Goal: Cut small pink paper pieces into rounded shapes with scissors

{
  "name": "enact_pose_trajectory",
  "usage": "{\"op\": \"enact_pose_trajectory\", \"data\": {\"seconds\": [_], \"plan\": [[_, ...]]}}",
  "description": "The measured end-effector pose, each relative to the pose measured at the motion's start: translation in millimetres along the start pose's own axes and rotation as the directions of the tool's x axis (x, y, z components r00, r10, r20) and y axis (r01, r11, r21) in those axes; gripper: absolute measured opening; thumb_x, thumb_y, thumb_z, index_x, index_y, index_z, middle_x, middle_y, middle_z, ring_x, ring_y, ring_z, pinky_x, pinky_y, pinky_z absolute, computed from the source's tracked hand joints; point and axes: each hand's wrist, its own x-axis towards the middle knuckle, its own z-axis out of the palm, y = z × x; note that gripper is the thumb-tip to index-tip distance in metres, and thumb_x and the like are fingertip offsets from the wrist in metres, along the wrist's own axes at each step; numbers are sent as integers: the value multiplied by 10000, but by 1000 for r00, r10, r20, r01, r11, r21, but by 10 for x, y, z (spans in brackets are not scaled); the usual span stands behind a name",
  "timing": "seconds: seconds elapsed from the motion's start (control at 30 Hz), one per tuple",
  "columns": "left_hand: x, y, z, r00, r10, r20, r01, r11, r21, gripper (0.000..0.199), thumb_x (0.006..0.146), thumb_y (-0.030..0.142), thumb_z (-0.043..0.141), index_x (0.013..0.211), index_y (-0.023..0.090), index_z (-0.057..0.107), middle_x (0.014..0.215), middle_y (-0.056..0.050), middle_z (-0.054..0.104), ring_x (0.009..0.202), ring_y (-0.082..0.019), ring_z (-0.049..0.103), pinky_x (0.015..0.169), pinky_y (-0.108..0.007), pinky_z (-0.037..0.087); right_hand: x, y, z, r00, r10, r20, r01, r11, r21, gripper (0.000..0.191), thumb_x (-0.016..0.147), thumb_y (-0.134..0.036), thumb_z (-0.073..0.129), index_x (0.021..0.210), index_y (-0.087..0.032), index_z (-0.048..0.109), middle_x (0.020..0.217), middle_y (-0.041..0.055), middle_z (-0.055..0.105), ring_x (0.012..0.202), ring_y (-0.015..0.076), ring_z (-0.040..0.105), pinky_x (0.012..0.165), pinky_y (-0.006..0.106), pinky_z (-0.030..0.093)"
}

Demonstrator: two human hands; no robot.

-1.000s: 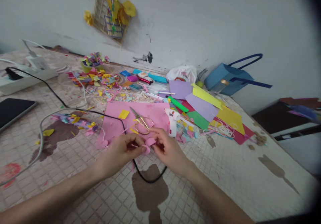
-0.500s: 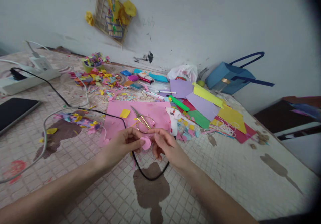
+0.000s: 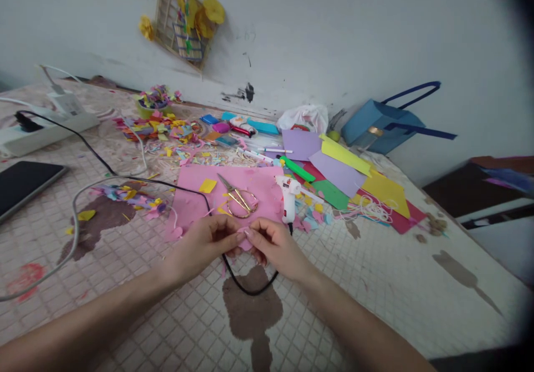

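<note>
Between my two hands is a small pink paper piece [image 3: 245,242], partly hidden by the fingers. My left hand [image 3: 208,242] pinches it from the left with thumb and fingertips. From the right, my right hand [image 3: 278,244] pinches the same piece, its thumb almost touching the left thumb. Just beyond the hands, gold-handled scissors [image 3: 238,198] lie on a pink paper sheet [image 3: 192,188], beside a yellow paper square [image 3: 207,186]. A white glue gun [image 3: 288,197] lies at the sheet's right edge, and its black cord [image 3: 250,292] loops beneath my hands.
Cut paper scraps [image 3: 162,127] spread at the back left near a power strip [image 3: 45,133] and a phone [image 3: 29,186]. Coloured paper sheets [image 3: 340,172], white string [image 3: 367,209] and a blue bag [image 3: 381,127] occupy the right. A grey cable [image 3: 75,222] crosses the left side.
My right hand has moved in to the left and now pinches the pink paper piece together with my left hand. The glue gun shows more fully.
</note>
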Motion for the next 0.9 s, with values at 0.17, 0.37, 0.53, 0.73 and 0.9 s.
{"op": "enact_pose_trajectory", "data": {"seconds": [0.17,0.37,0.53,0.73,0.9], "plan": [[-2,22,-6,997,-43,-62,41,999,-31,217,755,351,633,760,137,599,655,12,599,593,-117,556,582,-244,457,8,6,5,1000,15,27,-16,999,34,303,834,-468,530,740,-184,485,508,-71,483,381,68,438,365,173,381],[-2,-26,-10,1000,10,-13,-9,1000,20,181,751,321,645,782,154,586,674,11,601,603,-119,546,565,-237,440,-1,16,-14,999,23,40,-24,1000,17,228,830,-354,567,708,-185,473,474,-80,467,384,59,428,375,156,356],[0,-22,-19,1000,-1,-4,1,999,45,166,723,293,662,762,163,567,641,16,598,580,-127,555,541,-239,438,-9,12,-25,997,39,62,-40,999,12,270,820,-416,569,711,-186,476,515,-69,488,388,62,439,362,162,359],[14,-22,-14,1000,-17,7,17,999,30,137,724,251,649,790,170,560,679,7,621,628,-141,580,584,-254,463,-24,28,-35,998,38,58,-37,999,-28,282,825,-433,567,722,-184,486,510,-71,478,389,61,425,361,159,352],[23,-75,-13,1000,-3,-4,3,1000,18,169,739,253,645,836,179,527,719,-2,635,662,-149,599,595,-255,469,-36,54,-67,998,25,58,-23,999,-46,276,820,-429,582,731,-185,490,541,-66,489,398,58,436,361,157,339]]}}
